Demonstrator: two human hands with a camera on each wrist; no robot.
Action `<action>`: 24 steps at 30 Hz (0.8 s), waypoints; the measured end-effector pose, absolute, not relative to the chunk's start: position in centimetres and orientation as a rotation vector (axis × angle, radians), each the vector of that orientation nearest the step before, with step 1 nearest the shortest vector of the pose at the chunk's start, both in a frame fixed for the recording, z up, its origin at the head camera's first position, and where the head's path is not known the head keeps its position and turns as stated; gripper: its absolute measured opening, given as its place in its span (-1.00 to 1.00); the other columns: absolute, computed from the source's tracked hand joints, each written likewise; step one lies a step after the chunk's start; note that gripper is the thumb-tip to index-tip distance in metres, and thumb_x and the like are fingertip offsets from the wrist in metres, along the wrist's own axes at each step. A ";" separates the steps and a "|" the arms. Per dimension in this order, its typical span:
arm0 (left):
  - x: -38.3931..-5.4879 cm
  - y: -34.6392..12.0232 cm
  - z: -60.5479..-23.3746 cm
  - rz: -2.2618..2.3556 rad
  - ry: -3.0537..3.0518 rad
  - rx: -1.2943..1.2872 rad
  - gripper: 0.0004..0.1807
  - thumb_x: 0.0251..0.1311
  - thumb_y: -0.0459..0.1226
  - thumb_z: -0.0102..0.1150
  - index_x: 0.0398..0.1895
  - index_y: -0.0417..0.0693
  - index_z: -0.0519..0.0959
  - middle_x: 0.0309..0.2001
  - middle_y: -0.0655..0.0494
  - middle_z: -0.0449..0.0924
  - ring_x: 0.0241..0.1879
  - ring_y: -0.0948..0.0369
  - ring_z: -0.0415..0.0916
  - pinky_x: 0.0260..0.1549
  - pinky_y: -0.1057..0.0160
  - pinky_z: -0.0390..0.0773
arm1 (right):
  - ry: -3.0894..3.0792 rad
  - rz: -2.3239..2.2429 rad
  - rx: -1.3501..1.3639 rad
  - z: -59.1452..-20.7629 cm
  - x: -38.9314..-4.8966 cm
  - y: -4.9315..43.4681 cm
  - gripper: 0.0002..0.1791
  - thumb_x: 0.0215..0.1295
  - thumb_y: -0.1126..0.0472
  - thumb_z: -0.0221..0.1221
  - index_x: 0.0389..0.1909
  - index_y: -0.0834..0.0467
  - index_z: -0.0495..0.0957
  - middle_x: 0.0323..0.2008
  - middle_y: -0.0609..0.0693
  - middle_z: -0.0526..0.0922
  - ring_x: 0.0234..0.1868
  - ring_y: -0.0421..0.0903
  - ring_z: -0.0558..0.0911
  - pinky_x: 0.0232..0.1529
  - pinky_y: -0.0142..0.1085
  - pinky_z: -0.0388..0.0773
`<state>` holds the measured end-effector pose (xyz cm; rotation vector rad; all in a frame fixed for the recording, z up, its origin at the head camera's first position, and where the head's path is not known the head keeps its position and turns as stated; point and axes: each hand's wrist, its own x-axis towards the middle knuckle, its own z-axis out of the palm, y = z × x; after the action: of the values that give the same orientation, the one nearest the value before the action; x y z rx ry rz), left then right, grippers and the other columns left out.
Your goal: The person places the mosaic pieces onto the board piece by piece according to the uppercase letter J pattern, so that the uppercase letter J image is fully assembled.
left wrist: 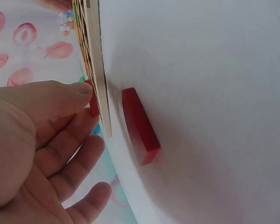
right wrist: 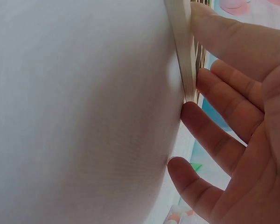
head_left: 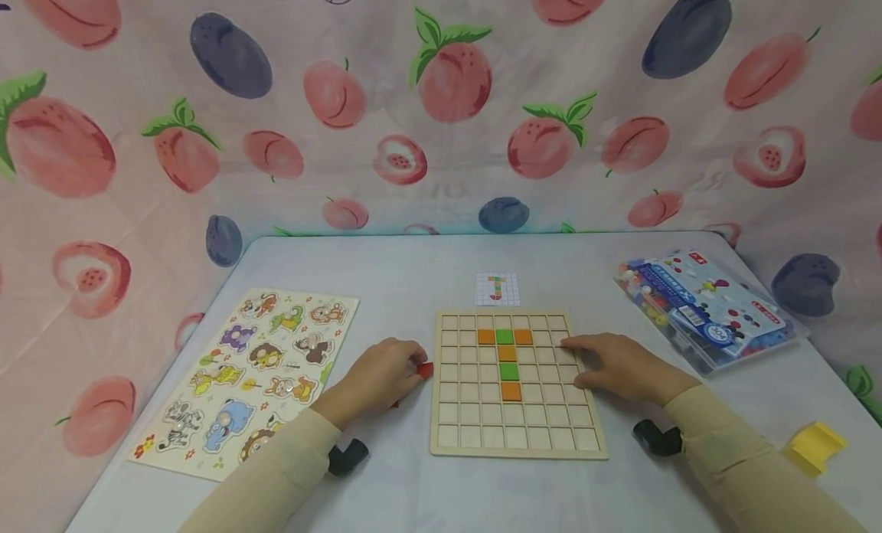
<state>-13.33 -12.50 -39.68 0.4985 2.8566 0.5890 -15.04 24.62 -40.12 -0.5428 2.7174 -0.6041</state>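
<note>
My left hand (head_left: pixel 381 380) pinches a small red tile (left wrist: pixel 94 100) between thumb and fingertips, beside the left edge of the wooden grid board (head_left: pixel 551 443). On the table under that hand lies a second red piece (left wrist: pixel 139 126), partly hidden by it in the head view. Several orange tiles (head_left: pixel 507 353) and two green tiles (head_left: pixel 505 336) sit in the board's cells, making a T with a row at the top and a stem downward. My right hand (head_left: pixel 623 368) rests at the board's right edge, fingers spread and slightly bent, thumb on the frame.
Behind the board lies a small printed pattern card (head_left: pixel 497 289). An animal puzzle board (head_left: pixel 234 380) lies at the left, partly under my left forearm. A clear plastic box (head_left: pixel 710 311) of colourful pieces stands at the back right, and a yellow piece (head_left: pixel 815 447) lies at the right.
</note>
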 end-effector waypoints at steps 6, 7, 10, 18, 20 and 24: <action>-13.1 -12.1 -39.7 0.598 2.852 0.511 -0.74 0.17 -0.30 0.39 -0.06 -0.10 0.66 -0.18 0.15 0.66 -0.12 0.16 0.52 -0.06 0.15 0.56 | 2.718 -0.607 -0.546 -40.2 -15.1 24.7 -0.27 0.21 0.02 0.40 0.35 0.20 0.44 0.30 0.30 0.45 0.35 0.35 0.34 0.30 0.24 0.24; -13.0 -12.1 -39.7 0.603 2.853 0.521 -0.75 0.18 -0.30 0.38 -0.07 -0.11 0.66 -0.18 0.15 0.66 -0.10 0.15 0.53 -0.04 0.13 0.55 | 2.717 -0.606 -0.544 -40.3 -15.1 24.7 -0.27 0.21 0.02 0.40 0.35 0.20 0.44 0.30 0.29 0.45 0.35 0.34 0.34 0.30 0.24 0.24; -12.9 -11.9 -39.6 0.616 2.855 0.557 -0.77 0.20 -0.29 0.37 -0.09 -0.11 0.67 -0.19 0.14 0.67 -0.06 0.12 0.56 -0.02 0.10 0.55 | 2.715 -0.601 -0.543 -40.4 -15.2 24.8 -0.27 0.21 0.02 0.40 0.35 0.20 0.44 0.30 0.29 0.45 0.35 0.34 0.34 0.30 0.23 0.24; -12.6 -11.3 -39.5 0.631 2.832 0.628 -0.78 0.19 -0.29 0.36 -0.11 -0.12 0.68 -0.21 0.16 0.67 -0.12 0.15 0.54 -0.07 0.12 0.55 | 2.719 -0.593 -0.551 -40.5 -15.3 24.8 -0.28 0.21 0.02 0.40 0.35 0.20 0.44 0.30 0.29 0.45 0.35 0.33 0.34 0.30 0.23 0.24; -12.5 -11.2 -39.6 0.613 2.838 0.656 -0.79 0.20 -0.28 0.36 -0.11 -0.12 0.68 -0.21 0.17 0.67 -0.14 0.18 0.54 -0.10 0.15 0.55 | 2.717 -0.597 -0.555 -40.4 -15.3 24.8 -0.28 0.21 0.02 0.39 0.35 0.21 0.44 0.30 0.29 0.45 0.35 0.33 0.34 0.30 0.23 0.24; -12.2 -10.8 -39.5 0.590 2.859 0.707 -0.80 0.22 -0.26 0.36 -0.13 -0.11 0.69 -0.23 0.19 0.67 -0.19 0.21 0.52 -0.15 0.19 0.56 | 2.714 -0.600 -0.558 -40.3 -15.3 24.7 -0.28 0.22 0.03 0.39 0.35 0.21 0.44 0.30 0.29 0.45 0.35 0.33 0.34 0.30 0.23 0.24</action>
<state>-12.25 -10.80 -39.49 0.7070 2.8592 0.5903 -15.29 24.75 -40.28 -0.5576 2.7144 -0.5995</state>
